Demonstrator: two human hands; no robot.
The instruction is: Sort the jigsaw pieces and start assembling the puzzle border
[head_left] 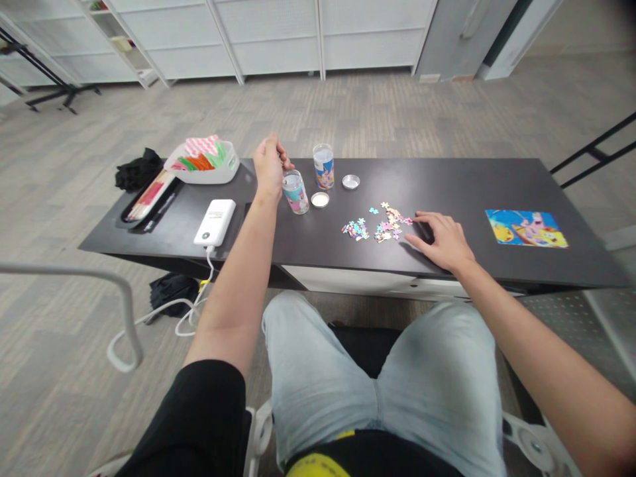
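My left hand (269,164) is closed with its fingertips pinched together, just above the mouth of a clear jar (296,193) with a pink and blue cartoon label. What the pinch holds, if anything, is too small to make out. Flat and spread, my right hand (442,241) rests at the right edge of a group of loose jigsaw puzzle pieces (390,226). Its index fingertip is at a pink piece. A second small group of puzzle pieces (356,229) lies to the left. Behind stands another clear jar (324,167), also with a cartoon label.
Two round metal lids (320,199) lie beside the jars. A cartoon picture card (527,228) is at the right of the dark table (437,179). On the left are a white power bank (215,222) with a cable, a white basket (209,173), and a black tray (130,217).
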